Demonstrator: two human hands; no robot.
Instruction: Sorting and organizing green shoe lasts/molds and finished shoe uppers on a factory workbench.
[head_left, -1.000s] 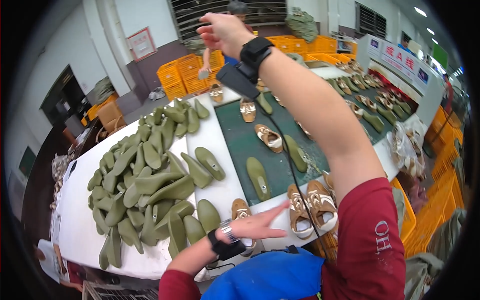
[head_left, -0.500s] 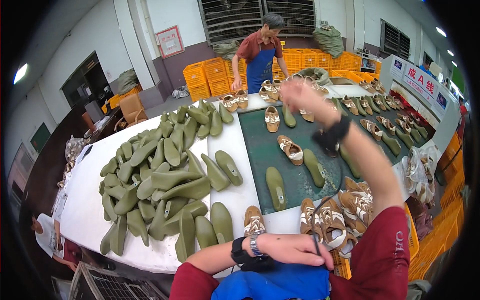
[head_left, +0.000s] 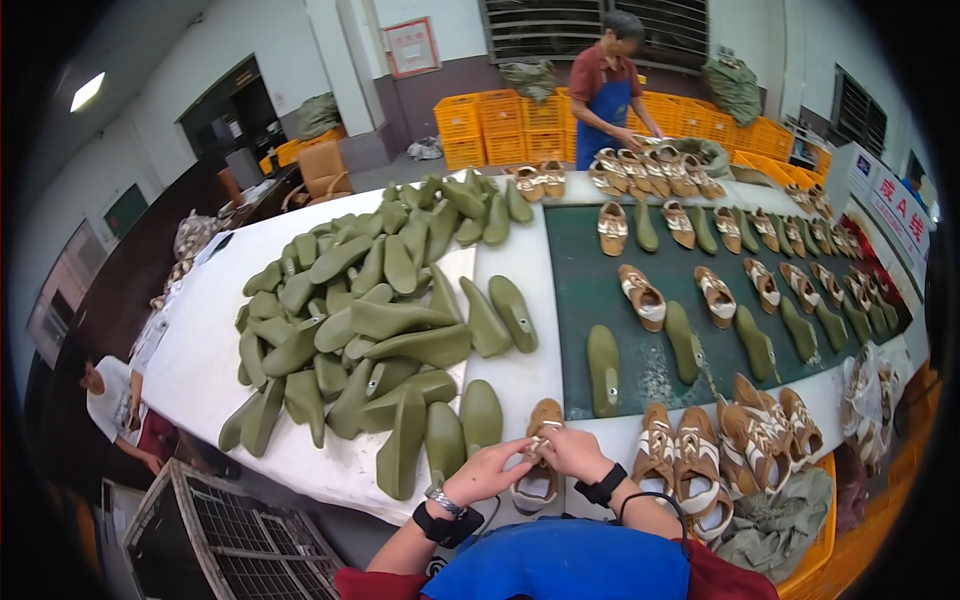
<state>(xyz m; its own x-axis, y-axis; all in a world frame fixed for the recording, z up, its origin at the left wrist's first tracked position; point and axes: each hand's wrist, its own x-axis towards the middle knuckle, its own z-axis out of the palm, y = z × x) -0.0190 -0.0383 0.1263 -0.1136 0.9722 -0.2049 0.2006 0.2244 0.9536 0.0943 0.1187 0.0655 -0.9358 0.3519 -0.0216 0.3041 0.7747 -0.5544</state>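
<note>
A brown and white sneaker (head_left: 537, 486) stands at the near edge of the table, toe pointing away from me. Both my hands meet over its laced upper. My left hand (head_left: 487, 473) reaches in from the left, its fingers closed on the lacing. From the right, my right hand (head_left: 578, 455) has bent fingers on the same spot; the fingertips partly hide each other. Just left of the sneaker stand green shoe lasts (head_left: 482, 413), at the edge of a big heap of lasts (head_left: 360, 320). More brown sneakers (head_left: 697, 455) stand close together to my right.
Rows of sneakers and lasts cover a green belt (head_left: 640, 375) ahead right. A co-worker (head_left: 603, 95) in a blue apron handles shoes at the far side. A metal cage (head_left: 235, 540) stands low left, an orange crate (head_left: 822, 530) low right; another person (head_left: 115, 410) is at far left.
My right hand has come down from over the belt to the near sneaker. My left hand has moved onto it too. The view has turned, shifting the scene right; the co-worker now bends over the shoes.
</note>
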